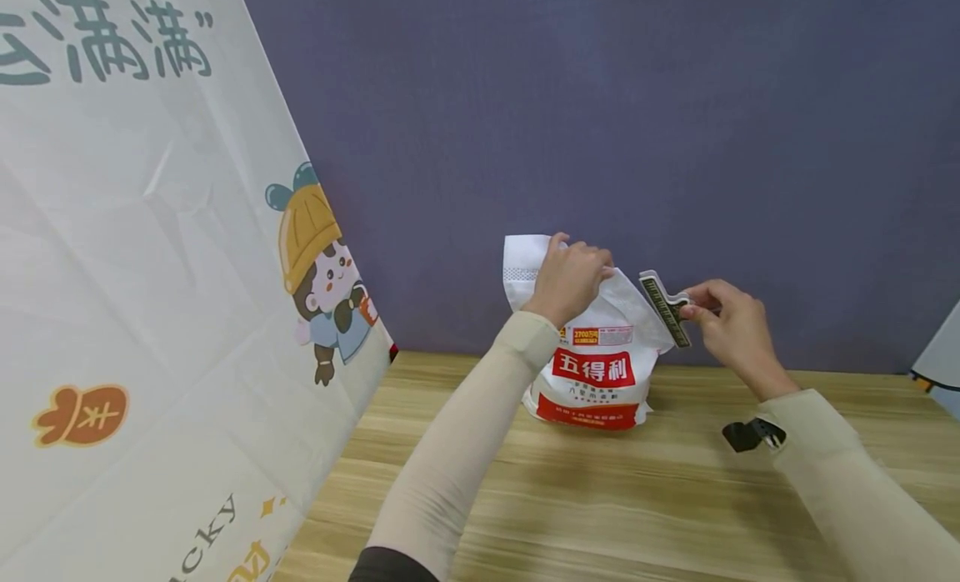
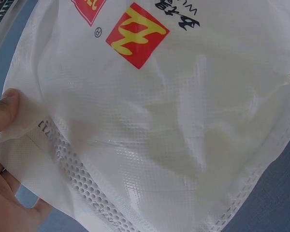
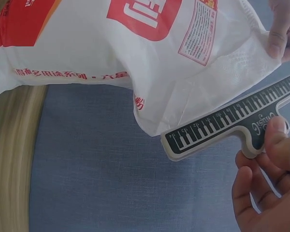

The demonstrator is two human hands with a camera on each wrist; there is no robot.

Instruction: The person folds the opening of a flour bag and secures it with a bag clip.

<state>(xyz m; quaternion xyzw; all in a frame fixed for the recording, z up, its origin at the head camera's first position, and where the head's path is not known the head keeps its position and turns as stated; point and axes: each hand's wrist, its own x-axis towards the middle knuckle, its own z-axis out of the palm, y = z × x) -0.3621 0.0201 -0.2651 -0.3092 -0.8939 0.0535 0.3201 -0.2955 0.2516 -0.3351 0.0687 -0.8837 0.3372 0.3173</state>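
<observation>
A white flour bag [image 1: 594, 398] with red panels and Chinese lettering stands on the table against the backdrop. My left hand [image 1: 572, 273] grips its upper edge, thumb on one face and fingers behind, as the left wrist view shows. To the right, my right hand [image 1: 733, 325] pinches the handle of a long bag clip [image 3: 227, 118], dark with a piano-key pattern and a pale rim. The clip slants along the bag's right upper edge, close against it. Whether its jaws have the bag's edge between them I cannot tell. In the left wrist view the perforated hem [image 2: 89, 186] runs diagonally.
The wood-grain table [image 1: 420, 449] extends in front of and beside the bag. Behind it rises a blue-grey cloth backdrop [image 1: 480, 132]. A white printed sheet [image 1: 150, 257] with a cartoon figure hangs at the left. A black buckle [image 1: 742, 436] juts from the right cuff.
</observation>
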